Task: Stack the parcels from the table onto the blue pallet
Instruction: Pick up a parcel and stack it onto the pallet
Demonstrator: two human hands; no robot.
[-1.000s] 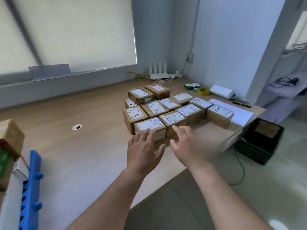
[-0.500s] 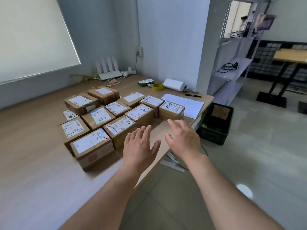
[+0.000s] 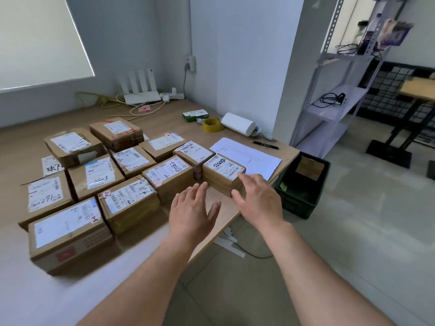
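Several brown cardboard parcels with white labels lie in rows on the wooden table (image 3: 28,297). The rightmost parcel (image 3: 221,170) sits near the table's right edge, next to another parcel (image 3: 168,176). My left hand (image 3: 191,211) hovers with fingers spread just in front of those two, holding nothing. My right hand (image 3: 257,200) reaches over the near right corner of the rightmost parcel, fingers straight; I cannot tell whether it touches. The blue pallet is out of view.
White paper sheets (image 3: 256,156) and a pen (image 3: 264,145) lie beyond the parcels, with a yellow tape roll (image 3: 211,125) and a white roll (image 3: 237,123). A dark crate (image 3: 303,184) stands on the floor at the table's right. A metal shelf (image 3: 329,100) is behind it.
The view has swung right, away from the blue pallet. Both hands have moved forward and right to the rightmost parcel, staying open.
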